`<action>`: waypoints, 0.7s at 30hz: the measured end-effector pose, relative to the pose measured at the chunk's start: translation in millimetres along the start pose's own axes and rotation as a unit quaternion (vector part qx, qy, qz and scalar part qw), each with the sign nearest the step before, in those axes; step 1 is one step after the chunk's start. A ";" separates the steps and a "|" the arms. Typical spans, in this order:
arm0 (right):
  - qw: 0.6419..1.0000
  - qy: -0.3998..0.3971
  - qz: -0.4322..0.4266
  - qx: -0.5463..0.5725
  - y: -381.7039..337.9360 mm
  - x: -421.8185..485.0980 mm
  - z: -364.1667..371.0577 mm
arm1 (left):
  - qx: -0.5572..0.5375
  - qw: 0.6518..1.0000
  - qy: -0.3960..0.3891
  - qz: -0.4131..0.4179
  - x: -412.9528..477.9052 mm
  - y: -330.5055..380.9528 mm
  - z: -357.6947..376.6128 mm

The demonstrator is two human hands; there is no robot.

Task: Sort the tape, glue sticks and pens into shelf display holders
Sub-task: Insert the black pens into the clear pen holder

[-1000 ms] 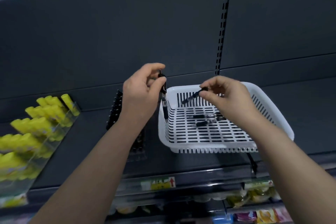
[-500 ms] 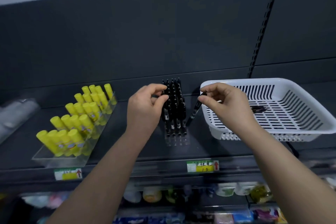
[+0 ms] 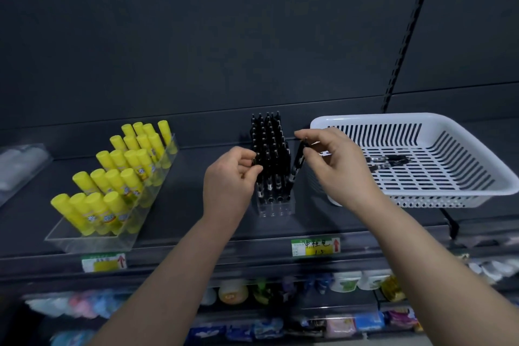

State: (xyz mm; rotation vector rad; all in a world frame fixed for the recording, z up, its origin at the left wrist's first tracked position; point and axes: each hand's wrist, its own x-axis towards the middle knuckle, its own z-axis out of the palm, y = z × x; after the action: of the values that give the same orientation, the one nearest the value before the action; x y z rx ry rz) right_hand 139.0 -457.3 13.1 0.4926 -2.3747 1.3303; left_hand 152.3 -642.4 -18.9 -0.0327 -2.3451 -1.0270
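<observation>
Currently, one black pen [image 3: 297,167] hangs tilted just beside the right edge of the clear pen holder [image 3: 276,209]. Our right hand [image 3: 338,168] pinches its top between thumb and forefinger, with the other fingers loosely curled. Our left hand [image 3: 231,181] pinches a second pen [image 3: 257,174] at the holder's left edge. Upright pens [image 3: 269,143] fill the holder on the dark shelf [image 3: 182,219]. To the right, a white basket [image 3: 463,191] holds loose pens [image 3: 391,161]. To the left, yellow glue sticks [image 3: 120,177] stand in rows.
</observation>
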 end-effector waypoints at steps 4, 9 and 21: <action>0.999 0.000 -0.031 -0.028 -3.3 3.2 5.9 | -0.003 1.000 -0.015 0.007 1.9 2.1 -2.0; 0.998 -0.005 -0.058 -0.031 -10.5 6.9 19.7 | -0.020 0.999 -0.036 -0.015 3.4 -0.7 -7.6; 0.995 -0.037 -0.069 -0.064 -12.2 14.2 41.4 | 0.052 0.998 -0.016 -0.015 5.3 -14.0 -30.4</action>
State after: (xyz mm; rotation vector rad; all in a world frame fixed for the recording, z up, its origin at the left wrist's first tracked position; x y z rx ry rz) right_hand 126.3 -500.6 8.8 0.6641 -2.4186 1.1093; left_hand 159.5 -674.0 -9.1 0.0268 -2.4310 -0.9247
